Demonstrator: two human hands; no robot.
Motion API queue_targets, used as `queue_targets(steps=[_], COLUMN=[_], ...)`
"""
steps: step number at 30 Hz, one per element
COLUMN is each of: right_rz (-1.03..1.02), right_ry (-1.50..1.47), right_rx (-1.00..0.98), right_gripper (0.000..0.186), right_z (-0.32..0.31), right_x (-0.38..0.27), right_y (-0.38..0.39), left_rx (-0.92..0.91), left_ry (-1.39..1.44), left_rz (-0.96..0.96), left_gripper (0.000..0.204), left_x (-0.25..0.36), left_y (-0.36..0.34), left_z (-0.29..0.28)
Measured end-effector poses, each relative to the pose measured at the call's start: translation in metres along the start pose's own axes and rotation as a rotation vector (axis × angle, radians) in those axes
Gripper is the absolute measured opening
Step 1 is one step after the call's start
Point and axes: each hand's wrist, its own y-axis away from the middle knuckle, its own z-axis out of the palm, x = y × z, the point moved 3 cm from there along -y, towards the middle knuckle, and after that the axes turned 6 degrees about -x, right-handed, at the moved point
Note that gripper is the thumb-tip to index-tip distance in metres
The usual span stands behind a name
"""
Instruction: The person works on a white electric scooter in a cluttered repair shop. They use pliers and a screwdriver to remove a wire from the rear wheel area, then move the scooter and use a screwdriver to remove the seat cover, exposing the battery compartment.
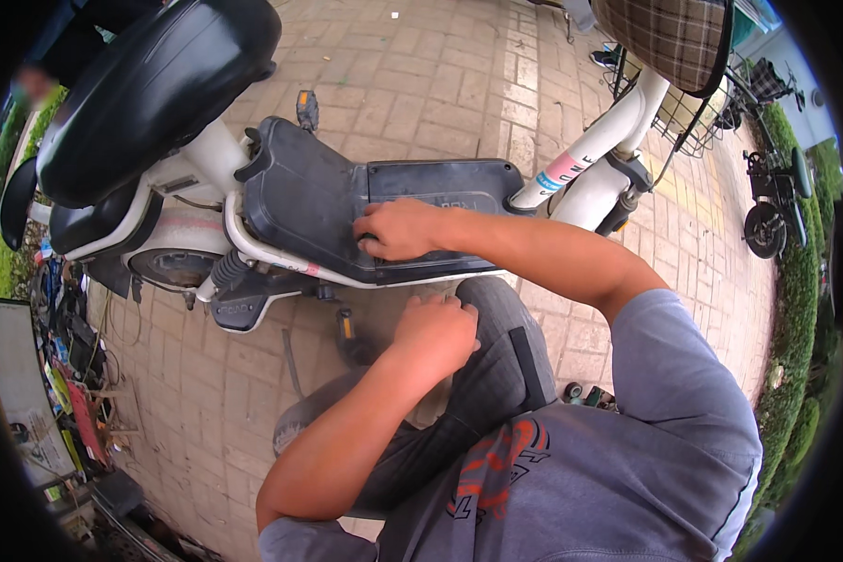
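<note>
A white electric scooter with black plastic covers stands side-on in front of me. My right hand (pixel 403 229) is on its black footboard cover (pixel 440 183), near the seam with the raised battery cover (pixel 300 187). Its fingers are curled, and something small and dark shows between them, too little to name. My left hand (pixel 436 332) is held lower, beside my knee (pixel 501 323), with the fingers bent inward. Whatever it holds, if anything, is hidden.
The black saddle (pixel 159 94) rises at the left, above the rear wheel (pixel 178 269). Pedals (pixel 347 328) stick out on the near side. At the right are the white steering column (pixel 604 145) and a wire basket (pixel 688 122). Clutter (pixel 75 365) lies far left on brick paving.
</note>
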Motion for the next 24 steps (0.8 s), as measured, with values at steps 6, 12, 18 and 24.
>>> queue_targets(steps=[6, 12, 18, 24], right_rz=[-0.014, -0.154, -0.237, -0.094], right_ry=[0.015, 0.029, 0.108, -0.039], right_rx=[-0.061, 0.084, 0.166, 0.080], right_gripper=[0.037, 0.039, 0.039, 0.041], right_z=[-0.006, 0.003, 0.003, 0.008], right_x=[-0.010, -0.004, -0.014, -0.001], right_y=[0.010, 0.014, 0.011, 0.024], left_rx=[0.005, 0.036, 0.184, 1.298], left_ry=[0.012, 0.011, 0.052, 0.904], left_rz=[0.006, -0.005, -0.025, 0.290], left_gripper=[0.036, 0.036, 0.036, 0.033], left_x=[-0.003, -0.005, -0.015, -0.033], left_y=[0.000, 0.004, 0.018, 0.124], left_z=[0.000, -0.007, -0.031, -0.149])
